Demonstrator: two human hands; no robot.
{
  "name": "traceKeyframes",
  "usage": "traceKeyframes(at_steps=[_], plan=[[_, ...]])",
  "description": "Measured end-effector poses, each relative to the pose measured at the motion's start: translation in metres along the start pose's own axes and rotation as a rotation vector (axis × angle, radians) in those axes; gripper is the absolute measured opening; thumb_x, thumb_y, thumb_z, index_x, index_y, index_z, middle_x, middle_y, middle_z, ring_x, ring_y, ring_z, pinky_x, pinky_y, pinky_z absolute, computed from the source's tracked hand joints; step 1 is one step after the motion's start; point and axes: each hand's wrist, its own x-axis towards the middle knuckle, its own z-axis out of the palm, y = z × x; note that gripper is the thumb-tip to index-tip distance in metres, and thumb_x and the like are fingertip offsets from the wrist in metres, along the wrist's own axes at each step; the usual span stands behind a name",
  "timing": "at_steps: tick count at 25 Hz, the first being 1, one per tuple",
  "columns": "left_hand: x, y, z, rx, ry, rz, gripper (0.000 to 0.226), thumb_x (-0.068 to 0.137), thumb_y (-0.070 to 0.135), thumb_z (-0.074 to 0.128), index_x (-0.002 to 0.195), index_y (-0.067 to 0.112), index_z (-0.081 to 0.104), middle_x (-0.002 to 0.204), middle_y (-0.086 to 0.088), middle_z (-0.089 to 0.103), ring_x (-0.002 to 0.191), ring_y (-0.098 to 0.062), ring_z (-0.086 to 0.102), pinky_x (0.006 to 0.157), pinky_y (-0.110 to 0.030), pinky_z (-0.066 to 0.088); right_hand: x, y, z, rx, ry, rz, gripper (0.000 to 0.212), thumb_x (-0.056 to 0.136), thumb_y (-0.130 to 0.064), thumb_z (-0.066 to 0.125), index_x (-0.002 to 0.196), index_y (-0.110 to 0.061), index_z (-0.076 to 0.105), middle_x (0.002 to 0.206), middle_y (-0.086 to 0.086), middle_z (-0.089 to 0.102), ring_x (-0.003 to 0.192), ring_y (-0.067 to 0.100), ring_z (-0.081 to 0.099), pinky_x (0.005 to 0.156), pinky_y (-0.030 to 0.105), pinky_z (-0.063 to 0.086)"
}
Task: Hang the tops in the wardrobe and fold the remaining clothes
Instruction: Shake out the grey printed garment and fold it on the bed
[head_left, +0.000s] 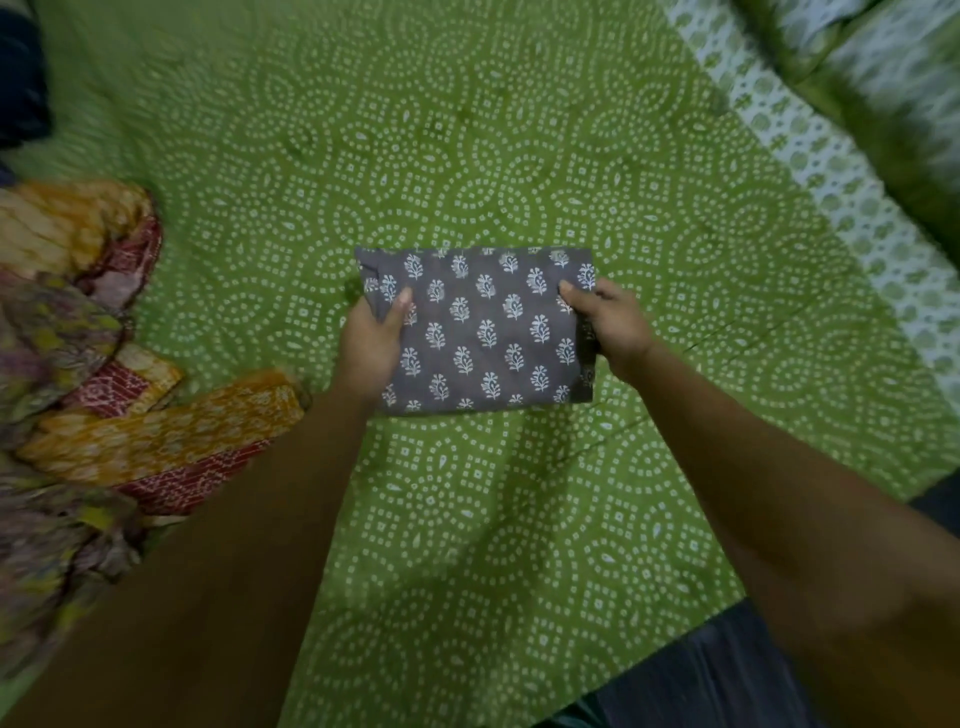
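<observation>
Fingers of both hands pinch the folded grey garment (480, 327) above the green dotted bedsheet (519, 130).

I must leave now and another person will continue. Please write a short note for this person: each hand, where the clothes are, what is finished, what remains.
Left hand: gripping the left edge of the folded grey printed garment.
Right hand: gripping its right edge.
The garment is a neat rectangle over the green bedsheet.
Done: this piece looks fully folded.
Left: set it down, then sort the unfolded pile of orange, red and purple clothes at the left. No wardrobe is in view.
</observation>
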Motion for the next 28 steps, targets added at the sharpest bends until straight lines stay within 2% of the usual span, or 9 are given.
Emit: traceKeyframes(at_steps=[5,8,10,12,16,19,21,24,28], plan=[[-0.127,0.117,-0.042,-0.189,-0.262,0.092,0.027,0.095,0.026,0.056,0.117,0.011,0.06,0.111,-0.013,0.068,0.1,-0.03,0.065,0.087,-0.045,0.054,-0.162,-0.061,-0.026,0.003,0.156,-0.184,0.038,0.086,-0.031,0.067,0.098,0.005,0.063,0.097,0.023,0.068,0.082,0.028,0.064,0.079,0.052,0.052],[-0.21,0.217,-0.066,-0.324,-0.527,-0.003,0.032,0.076,0.016,0.074,0.107,0.015,0.064,0.095,-0.008,0.074,0.081,-0.024,0.071,0.07,-0.039,0.059,-0.276,-0.13,-0.058,0.171,0.206,-0.251,0.016,0.091,-0.021,0.063,0.098,-0.009,0.068,0.093,0.012,0.073,0.077,0.023,0.068,0.071,0.037,0.057],[-0.26,0.273,-0.069,-0.347,-0.721,-0.094,0.034,0.06,0.016,0.081,0.093,0.011,0.072,0.081,-0.008,0.074,0.068,-0.021,0.071,0.059,-0.033,0.059,-0.339,-0.164,-0.088,0.24,0.22,-0.302,0.012,0.092,-0.019,0.061,0.098,-0.012,0.068,0.087,0.006,0.074,0.072,0.017,0.069,0.063,0.027,0.055],[-0.295,0.315,-0.048,-0.334,-0.832,-0.149,0.028,0.064,0.027,0.077,0.086,0.01,0.075,0.081,-0.01,0.074,0.068,-0.022,0.071,0.06,-0.032,0.059,-0.386,-0.186,-0.12,0.246,0.279,-0.345,0.009,0.093,-0.017,0.059,0.089,-0.016,0.067,0.076,-0.002,0.074,0.066,0.012,0.069,0.056,0.021,0.052],[-0.341,0.349,0.058,-0.129,-0.898,-0.082,0.026,0.092,0.026,0.057,0.107,0.006,0.066,0.097,-0.015,0.072,0.078,-0.026,0.071,0.07,-0.037,0.059,-0.436,-0.178,-0.208,0.214,0.504,-0.409,0.012,0.095,-0.01,0.055,0.086,-0.013,0.064,0.07,-0.004,0.072,0.062,0.008,0.066,0.058,0.021,0.05],[-0.371,0.353,0.169,0.083,-0.828,0.148,0.019,0.095,0.021,0.056,0.106,0.006,0.063,0.106,-0.021,0.069,0.086,-0.03,0.068,0.079,-0.04,0.054,-0.455,-0.15,-0.301,0.127,0.706,-0.409,0.01,0.093,-0.009,0.058,0.088,-0.004,0.065,0.079,0.002,0.07,0.074,0.015,0.063,0.072,0.034,0.051],[-0.399,0.36,0.248,0.234,-0.735,0.329,0.022,0.097,0.02,0.053,0.107,0.003,0.062,0.111,-0.024,0.066,0.101,-0.036,0.063,0.085,-0.041,0.049,-0.475,-0.142,-0.362,0.064,0.824,-0.416,0.012,0.093,-0.011,0.058,0.098,-0.012,0.068,0.094,0.003,0.072,0.088,0.019,0.065,0.083,0.041,0.051],[-0.477,0.385,0.354,0.477,-0.588,0.651,0.034,0.101,0.029,0.042,0.109,0.001,0.057,0.113,-0.026,0.062,0.105,-0.04,0.058,0.082,-0.039,0.043,-0.524,-0.145,-0.449,-0.063,1.072,-0.4,0.025,0.095,-0.02,0.054,0.117,-0.016,0.065,0.112,0.0,0.069,0.105,0.019,0.062,0.087,0.031,0.048],[-0.591,0.427,0.465,0.431,-0.648,0.918,0.029,0.101,0.034,0.037,0.101,0.01,0.054,0.103,-0.027,0.063,0.095,-0.043,0.059,0.074,-0.042,0.043,-0.602,-0.156,-0.557,-0.133,1.449,-0.278,0.035,0.099,-0.027,0.045,0.131,-0.016,0.054,0.125,0.013,0.061,0.115,0.035,0.055,0.091,0.038,0.043]])
